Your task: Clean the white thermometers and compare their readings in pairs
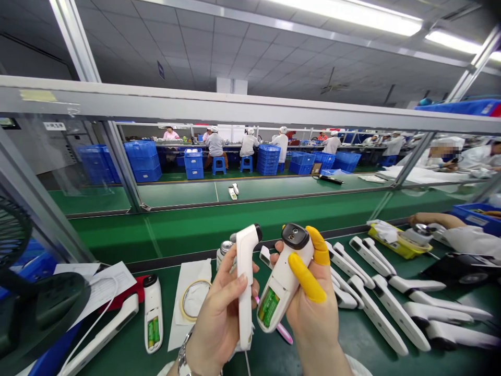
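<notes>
Head view: each grip (219, 316) (316, 305) holds 1 device (245, 261) (279, 287); left label (55, 126) illegible.

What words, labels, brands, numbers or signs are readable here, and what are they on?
No text reads clearly.
White label at upper left: dark characters, too blurred to read.
Ceiling sign: too small to read.
Green batteries in the white device held by the right hand: any markings too blurred to read.
White papers at left: any print too faint to read.
</notes>
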Action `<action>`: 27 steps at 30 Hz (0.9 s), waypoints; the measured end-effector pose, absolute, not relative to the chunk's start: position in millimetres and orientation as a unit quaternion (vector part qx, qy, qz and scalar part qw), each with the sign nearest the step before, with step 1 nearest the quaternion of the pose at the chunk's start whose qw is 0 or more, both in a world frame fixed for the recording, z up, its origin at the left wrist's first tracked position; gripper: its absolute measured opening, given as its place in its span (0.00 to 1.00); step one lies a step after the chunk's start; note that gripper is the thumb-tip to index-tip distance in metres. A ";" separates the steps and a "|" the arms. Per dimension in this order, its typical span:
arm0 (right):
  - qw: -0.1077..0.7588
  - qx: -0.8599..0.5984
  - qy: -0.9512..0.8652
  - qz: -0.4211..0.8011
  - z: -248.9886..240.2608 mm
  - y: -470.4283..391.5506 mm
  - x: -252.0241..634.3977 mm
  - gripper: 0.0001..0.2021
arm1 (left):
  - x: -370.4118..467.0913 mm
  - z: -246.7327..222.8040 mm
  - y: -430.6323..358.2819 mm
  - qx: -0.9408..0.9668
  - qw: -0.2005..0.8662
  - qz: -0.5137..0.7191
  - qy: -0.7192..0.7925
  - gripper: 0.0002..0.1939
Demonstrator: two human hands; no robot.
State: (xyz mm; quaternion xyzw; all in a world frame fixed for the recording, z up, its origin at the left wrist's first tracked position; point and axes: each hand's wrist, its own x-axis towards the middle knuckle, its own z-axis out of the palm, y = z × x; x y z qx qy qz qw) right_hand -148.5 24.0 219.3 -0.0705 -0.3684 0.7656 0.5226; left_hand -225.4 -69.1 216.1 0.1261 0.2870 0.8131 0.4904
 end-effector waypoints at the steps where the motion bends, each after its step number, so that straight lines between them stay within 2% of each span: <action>1: 0.523 -0.069 -0.370 0.765 219.2 24.1 -148.5 0.27 | -224.9 215.9 -69.2 0.135 0.490 0.811 0.291 0.31; 5: 0.527 -0.071 -0.385 0.754 217.8 23.1 -150.5 0.22 | -225.2 215.8 -70.3 0.159 0.483 0.803 0.310 0.31; 8: 0.577 -0.073 -0.391 0.713 215.5 23.1 -157.6 0.22 | -227.9 217.4 -72.4 0.173 0.462 0.800 0.341 0.30; 12: 0.615 -0.098 -0.443 0.645 199.6 25.2 -169.4 0.26 | -231.5 222.6 -77.2 0.193 0.409 0.821 0.349 0.20; 16: 0.566 -0.201 -0.539 0.591 153.1 21.9 -169.7 0.19 | -233.9 228.4 -84.8 0.176 0.418 0.831 0.321 0.23; 19: 0.555 -0.245 -0.581 0.542 107.0 14.0 -163.8 0.16 | -235.6 233.4 -90.7 0.160 0.444 0.834 0.286 0.19; 23: 0.430 -0.218 -0.651 0.586 66.8 2.4 -157.5 0.22 | -235.6 241.0 -99.5 0.161 0.446 0.832 0.288 0.15; 25: 0.377 -0.214 -0.670 0.602 63.0 -0.3 -151.7 0.24 | -232.6 241.9 -104.4 0.191 0.391 0.827 0.356 0.15; 27: 0.370 -0.232 -0.648 0.624 68.8 0.2 -137.3 0.22 | -227.6 238.4 -107.0 0.253 0.277 0.798 0.472 0.18</action>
